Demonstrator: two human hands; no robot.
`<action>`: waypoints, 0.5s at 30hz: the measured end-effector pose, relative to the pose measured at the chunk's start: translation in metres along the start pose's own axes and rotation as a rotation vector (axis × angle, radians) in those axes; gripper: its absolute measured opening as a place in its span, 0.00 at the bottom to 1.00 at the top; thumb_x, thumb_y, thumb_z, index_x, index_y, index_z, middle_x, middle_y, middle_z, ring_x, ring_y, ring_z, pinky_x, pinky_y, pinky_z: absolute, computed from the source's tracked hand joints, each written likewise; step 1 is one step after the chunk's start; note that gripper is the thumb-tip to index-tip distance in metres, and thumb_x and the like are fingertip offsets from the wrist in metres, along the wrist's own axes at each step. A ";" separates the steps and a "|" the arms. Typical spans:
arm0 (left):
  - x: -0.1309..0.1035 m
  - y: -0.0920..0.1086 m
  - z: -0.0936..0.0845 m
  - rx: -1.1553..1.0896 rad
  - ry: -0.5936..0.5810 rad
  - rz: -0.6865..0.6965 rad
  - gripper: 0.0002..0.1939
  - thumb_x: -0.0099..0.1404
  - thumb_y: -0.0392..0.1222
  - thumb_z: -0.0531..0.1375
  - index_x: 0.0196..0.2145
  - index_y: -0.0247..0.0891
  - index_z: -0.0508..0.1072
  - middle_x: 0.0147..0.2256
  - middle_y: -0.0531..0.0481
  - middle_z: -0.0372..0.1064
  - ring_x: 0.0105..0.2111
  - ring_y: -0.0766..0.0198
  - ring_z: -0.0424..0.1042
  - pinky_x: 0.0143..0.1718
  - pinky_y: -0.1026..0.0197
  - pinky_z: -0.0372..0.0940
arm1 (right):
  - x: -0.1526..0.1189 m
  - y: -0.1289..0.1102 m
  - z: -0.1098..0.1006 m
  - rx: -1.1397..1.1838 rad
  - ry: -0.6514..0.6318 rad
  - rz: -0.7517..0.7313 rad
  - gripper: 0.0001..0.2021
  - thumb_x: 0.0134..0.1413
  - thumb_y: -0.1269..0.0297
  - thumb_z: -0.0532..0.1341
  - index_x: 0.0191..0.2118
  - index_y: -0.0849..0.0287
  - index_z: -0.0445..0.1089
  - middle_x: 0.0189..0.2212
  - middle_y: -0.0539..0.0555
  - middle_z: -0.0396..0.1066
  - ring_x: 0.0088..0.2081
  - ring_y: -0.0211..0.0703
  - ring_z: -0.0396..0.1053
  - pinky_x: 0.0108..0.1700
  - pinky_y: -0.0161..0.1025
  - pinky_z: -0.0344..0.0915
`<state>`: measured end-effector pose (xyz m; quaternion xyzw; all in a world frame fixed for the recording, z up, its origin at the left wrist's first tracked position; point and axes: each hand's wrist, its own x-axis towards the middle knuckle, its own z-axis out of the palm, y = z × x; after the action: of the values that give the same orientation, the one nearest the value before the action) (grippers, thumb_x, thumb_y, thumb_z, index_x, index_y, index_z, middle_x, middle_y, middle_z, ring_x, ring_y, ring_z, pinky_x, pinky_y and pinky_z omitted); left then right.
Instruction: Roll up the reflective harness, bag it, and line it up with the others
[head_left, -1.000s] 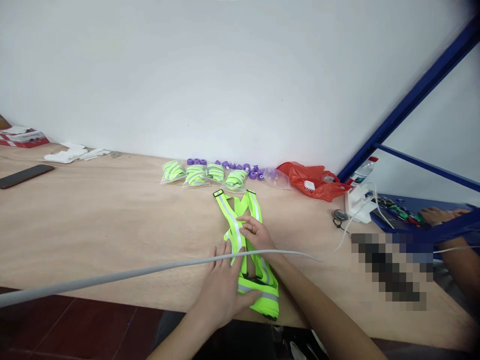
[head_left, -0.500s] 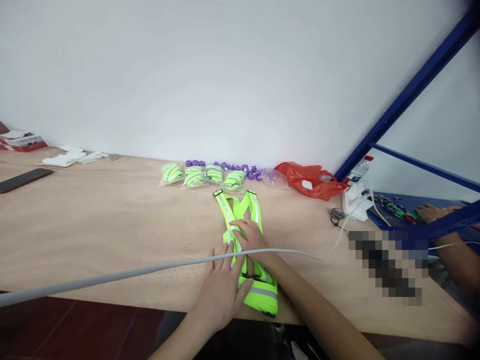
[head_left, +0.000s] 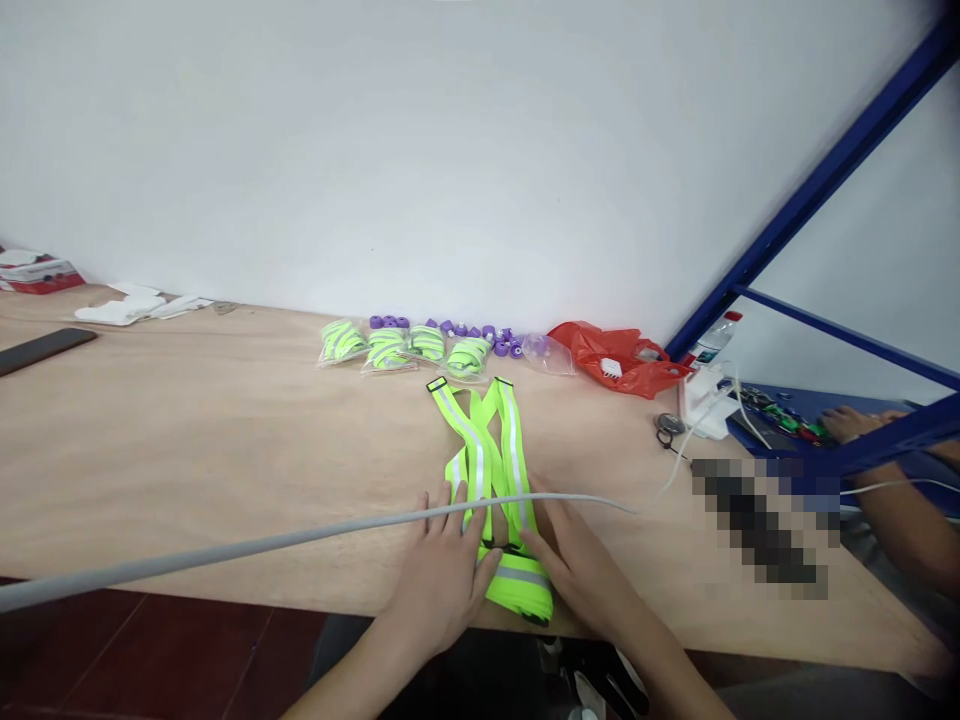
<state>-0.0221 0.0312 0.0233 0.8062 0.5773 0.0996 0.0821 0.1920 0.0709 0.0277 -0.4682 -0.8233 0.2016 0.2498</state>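
A neon yellow-green strap harness [head_left: 513, 440] with pale reflective stripes lies on the wooden table, its straps reaching away from me and a folded band at the near end. Flat on its left side, fingers spread, rests my left hand [head_left: 442, 570]. My right hand [head_left: 581, 560] is at the harness's right edge, fingers apart, touching or nearly touching the strap. A grey cable [head_left: 300, 540] passes in front of the view and covers part of the straps and fingers.
Several bagged bands [head_left: 466, 357] and purple rolls [head_left: 502, 346] line the wall, beside a red bag [head_left: 637, 375]. A bottle [head_left: 716, 338] and white device [head_left: 703, 400] stand right. Another person's hand [head_left: 851, 422] is beyond the blue frame. A dark phone-like slab [head_left: 45, 350] lies left.
My right hand has moved off the middle of the straps toward me and to the right. The right strap now lies straighter. My left hand has stayed nearly in place.
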 end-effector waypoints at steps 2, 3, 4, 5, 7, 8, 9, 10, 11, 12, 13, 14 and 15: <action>0.000 0.001 0.000 -0.005 -0.006 0.003 0.29 0.77 0.53 0.46 0.68 0.36 0.61 0.68 0.31 0.52 0.68 0.35 0.51 0.63 0.27 0.51 | -0.027 -0.003 0.000 -0.021 -0.031 0.020 0.29 0.69 0.58 0.53 0.72 0.51 0.48 0.68 0.59 0.60 0.66 0.52 0.61 0.64 0.54 0.65; 0.000 0.001 0.001 -0.008 -0.002 0.007 0.28 0.77 0.51 0.46 0.68 0.36 0.61 0.68 0.32 0.53 0.68 0.35 0.52 0.63 0.27 0.52 | -0.037 -0.004 0.002 -0.048 -0.029 0.008 0.30 0.70 0.59 0.53 0.73 0.51 0.47 0.68 0.60 0.59 0.67 0.52 0.61 0.63 0.53 0.65; 0.000 0.001 0.002 -0.013 0.008 0.012 0.28 0.77 0.50 0.47 0.68 0.36 0.60 0.68 0.32 0.54 0.68 0.37 0.52 0.63 0.28 0.52 | -0.045 -0.007 0.006 -0.079 -0.027 -0.017 0.29 0.70 0.60 0.53 0.73 0.51 0.47 0.68 0.60 0.59 0.67 0.52 0.61 0.63 0.52 0.66; -0.001 0.002 0.003 -0.020 0.024 0.016 0.27 0.77 0.48 0.47 0.68 0.36 0.60 0.67 0.33 0.55 0.68 0.38 0.52 0.63 0.28 0.52 | -0.051 -0.009 0.009 -0.114 -0.027 -0.050 0.29 0.70 0.61 0.52 0.72 0.51 0.49 0.68 0.60 0.58 0.67 0.52 0.61 0.62 0.53 0.67; -0.001 0.001 0.006 -0.045 0.060 0.030 0.26 0.77 0.46 0.47 0.68 0.36 0.61 0.67 0.34 0.57 0.69 0.40 0.51 0.64 0.30 0.53 | -0.055 -0.013 0.016 -0.183 -0.031 -0.122 0.27 0.69 0.64 0.52 0.71 0.50 0.53 0.68 0.60 0.58 0.66 0.54 0.61 0.61 0.53 0.68; -0.002 -0.001 0.007 -0.065 0.076 0.040 0.25 0.77 0.45 0.47 0.67 0.37 0.61 0.66 0.35 0.58 0.69 0.42 0.51 0.64 0.31 0.53 | -0.054 -0.015 0.018 -0.214 -0.029 -0.151 0.26 0.69 0.66 0.52 0.70 0.49 0.55 0.68 0.60 0.58 0.66 0.54 0.62 0.60 0.54 0.69; -0.002 -0.003 0.007 -0.093 0.086 0.054 0.25 0.77 0.44 0.47 0.67 0.37 0.61 0.66 0.36 0.59 0.69 0.43 0.51 0.64 0.33 0.54 | -0.053 -0.016 0.020 -0.240 -0.021 -0.174 0.26 0.69 0.67 0.52 0.70 0.49 0.57 0.68 0.60 0.58 0.66 0.55 0.62 0.60 0.54 0.70; -0.003 -0.005 0.006 -0.127 0.090 0.072 0.24 0.77 0.44 0.47 0.67 0.38 0.61 0.66 0.37 0.59 0.69 0.44 0.51 0.65 0.35 0.56 | -0.051 -0.017 0.020 -0.262 -0.008 -0.193 0.26 0.68 0.68 0.52 0.69 0.50 0.58 0.68 0.61 0.58 0.65 0.55 0.62 0.59 0.54 0.70; -0.004 -0.008 0.004 -0.163 0.087 0.092 0.24 0.77 0.43 0.47 0.67 0.38 0.61 0.66 0.37 0.59 0.69 0.46 0.52 0.64 0.37 0.57 | -0.050 -0.018 0.020 -0.278 0.009 -0.213 0.26 0.67 0.69 0.53 0.68 0.51 0.60 0.68 0.61 0.58 0.66 0.55 0.62 0.59 0.53 0.70; -0.005 -0.012 0.002 -0.200 0.080 0.113 0.24 0.77 0.42 0.47 0.67 0.38 0.61 0.66 0.37 0.59 0.69 0.48 0.54 0.64 0.40 0.59 | -0.049 -0.018 0.020 -0.289 0.033 -0.237 0.25 0.67 0.71 0.53 0.67 0.52 0.62 0.68 0.62 0.59 0.66 0.55 0.62 0.59 0.52 0.70; -0.006 -0.016 -0.001 -0.234 0.069 0.134 0.24 0.77 0.41 0.47 0.67 0.39 0.61 0.66 0.38 0.60 0.68 0.49 0.56 0.64 0.41 0.60 | -0.049 -0.018 0.020 -0.297 0.061 -0.263 0.24 0.66 0.72 0.54 0.65 0.53 0.65 0.67 0.62 0.59 0.67 0.55 0.61 0.60 0.52 0.70; -0.007 -0.019 -0.004 -0.263 0.059 0.154 0.23 0.77 0.40 0.47 0.66 0.39 0.62 0.65 0.38 0.60 0.67 0.50 0.58 0.64 0.43 0.61 | -0.049 -0.017 0.020 -0.302 0.090 -0.290 0.23 0.65 0.73 0.54 0.63 0.53 0.68 0.67 0.62 0.61 0.67 0.54 0.60 0.60 0.51 0.70; -0.008 -0.022 -0.007 -0.286 0.054 0.172 0.23 0.77 0.39 0.47 0.65 0.39 0.64 0.65 0.39 0.61 0.66 0.50 0.59 0.64 0.44 0.62 | -0.050 -0.016 0.020 -0.306 0.116 -0.315 0.22 0.65 0.74 0.54 0.61 0.54 0.70 0.66 0.61 0.62 0.67 0.53 0.60 0.60 0.51 0.70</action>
<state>-0.0466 0.0311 0.0239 0.8297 0.4882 0.2091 0.1718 0.1905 0.0178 0.0096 -0.3771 -0.8915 0.0056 0.2510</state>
